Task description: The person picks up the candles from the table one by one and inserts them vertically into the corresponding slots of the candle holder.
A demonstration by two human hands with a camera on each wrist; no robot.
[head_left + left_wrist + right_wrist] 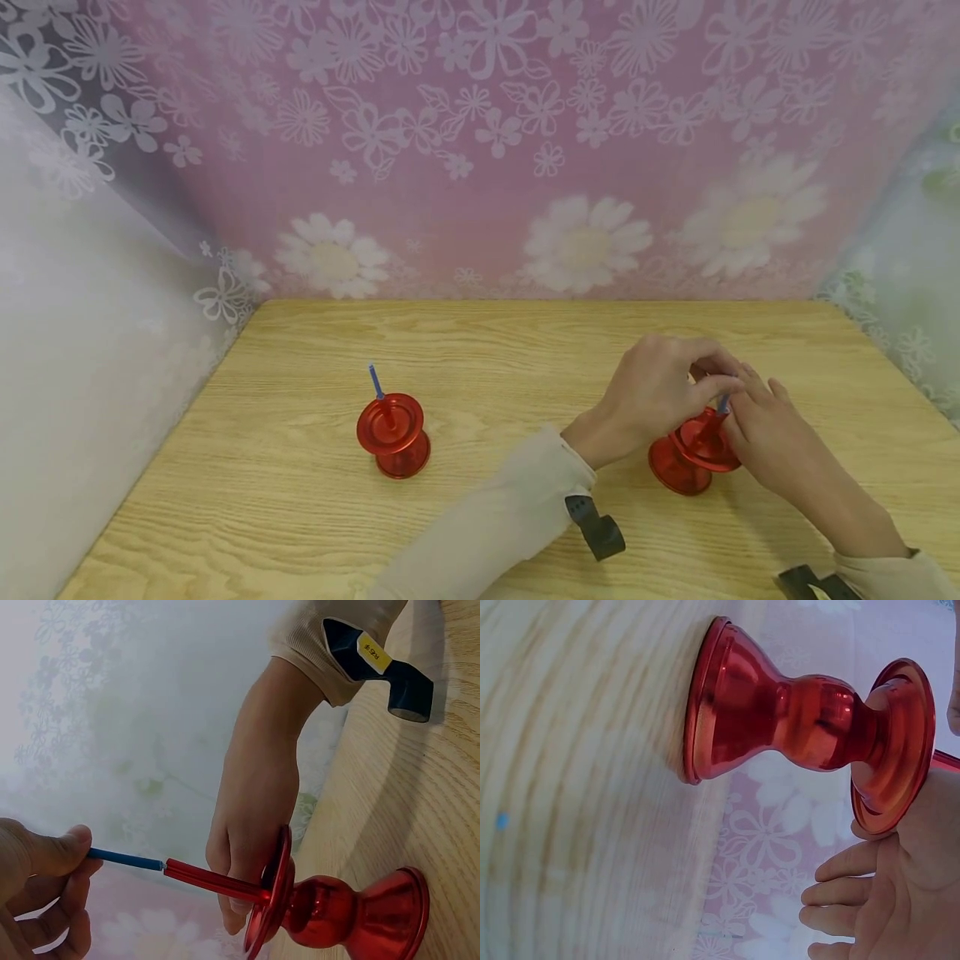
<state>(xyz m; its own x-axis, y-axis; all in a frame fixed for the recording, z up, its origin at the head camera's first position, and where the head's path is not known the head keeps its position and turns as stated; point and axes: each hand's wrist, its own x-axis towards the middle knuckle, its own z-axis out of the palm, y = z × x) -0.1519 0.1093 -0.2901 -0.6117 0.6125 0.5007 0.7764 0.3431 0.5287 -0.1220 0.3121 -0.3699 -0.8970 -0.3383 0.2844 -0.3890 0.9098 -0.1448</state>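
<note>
My left hand (pixel 656 383) pinches the top of a thin blue stick (pixel 126 859) between thumb and finger. The stick's lower end meets the tip of the red tube (pixel 214 880) that rises from the dish of a shiny red candle holder (pixel 681 468). My right hand (pixel 776 437) grips the dish's rim between thumb and index finger, its other fingers loosely extended in the right wrist view. The holder's base (pixel 705 705) stands on the table. A second red candle holder (pixel 403 457) stands upright to the left, with a blue stick (pixel 375 381) projecting from its tube.
A wood-grain table (pixel 262 517) lies under both holders. Behind it hangs a pink flowered backdrop (pixel 450 233), with pale panels at the left and right. Black wrist mounts (pixel 596 527) sit at both cuffs. A small blue spot (pixel 502 820) shows on the tabletop in the right wrist view.
</note>
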